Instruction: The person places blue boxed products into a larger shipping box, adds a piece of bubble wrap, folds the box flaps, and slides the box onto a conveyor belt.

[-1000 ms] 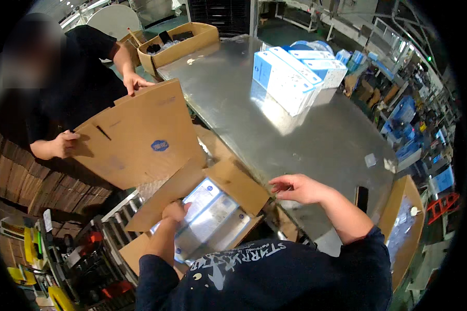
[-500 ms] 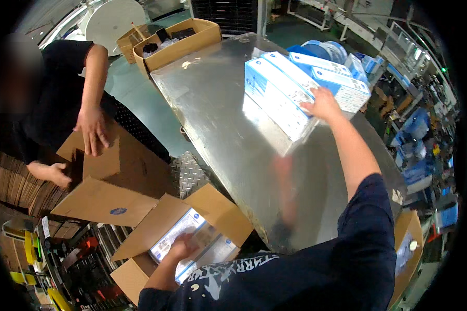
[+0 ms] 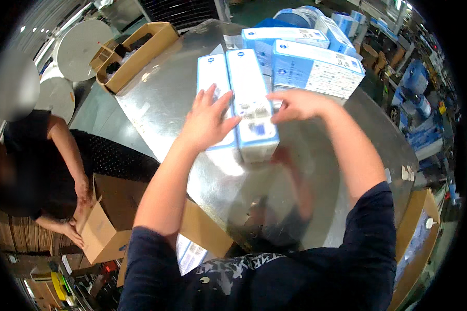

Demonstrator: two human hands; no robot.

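Two long blue-and-white cartons lie side by side on the metal table in front of me. My left hand rests with spread fingers on top of the left carton, its thumb reaching toward the right carton. Against the right side of that second carton is my right hand, thumb and forefinger apart; its other fingers are partly hidden. Neither hand visibly wraps round a carton. Just beyond the right hand lies another such carton, with one more carton behind it.
An open cardboard box with blue-and-white cartons inside stands at the table's near left edge. Left of it, a co-worker's hands handle a brown box. Another box sits at the far left corner, and one at right.
My left hand has left the open box and come up onto the left carton. Two cartons have turned lengthwise toward me, apart from the others. The co-worker's box has shifted and tilted.
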